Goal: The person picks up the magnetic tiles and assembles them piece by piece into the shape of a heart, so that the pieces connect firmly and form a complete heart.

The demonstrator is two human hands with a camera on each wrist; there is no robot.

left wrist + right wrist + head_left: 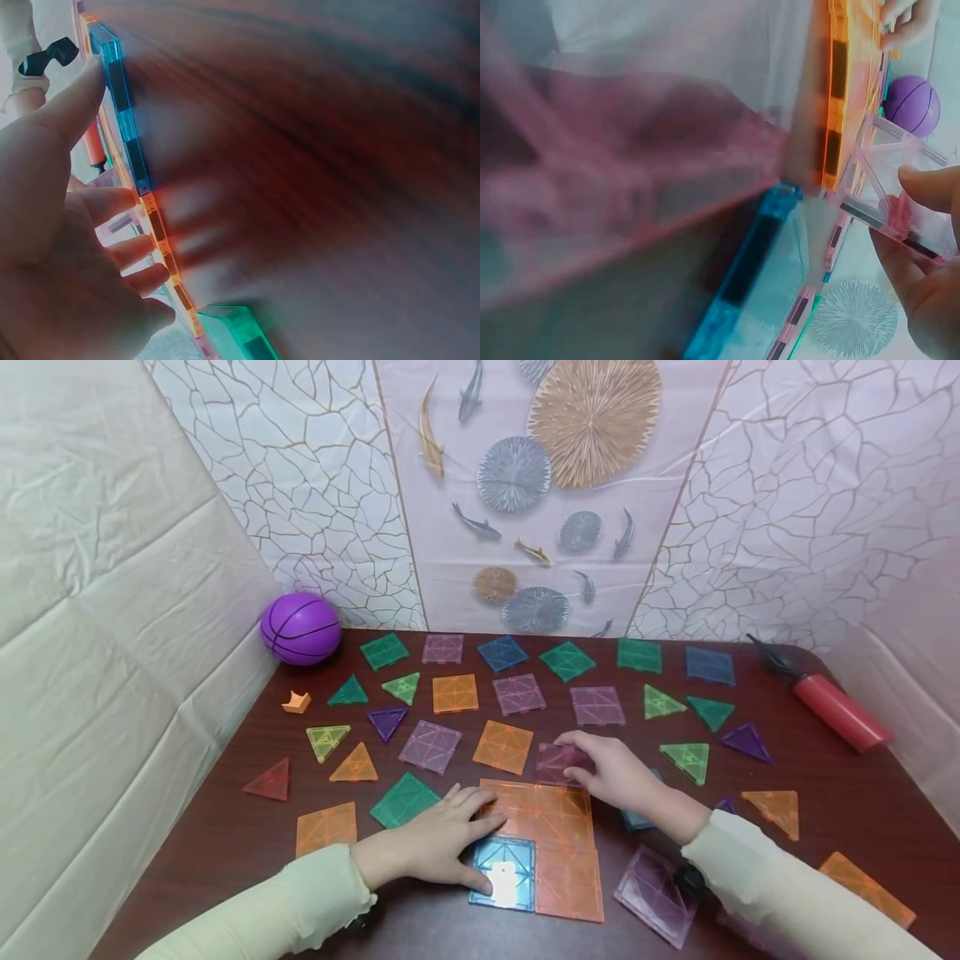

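Magnetic tiles lie joined flat near the front: orange square tiles [564, 817] along the back, another orange tile [570, 885] at front right, and a light blue square tile [517, 853] at front left. My left hand [431, 842] rests spread over their left side, thumb on the blue tile, fingertips on the orange. My right hand [618, 777] pinches a pink-purple square tile [552, 763] at the back edge of the group. In the right wrist view that clear pink tile [877, 161] is tilted between thumb and fingers. Whether it touches the orange tile, I cannot tell.
Loose square and triangle tiles, such as a green square [403, 800] and an orange square [503, 747], spread across the dark table. A purple ball [301, 628] and small orange crown piece [296, 702] sit left; a red pump [840, 710] lies right.
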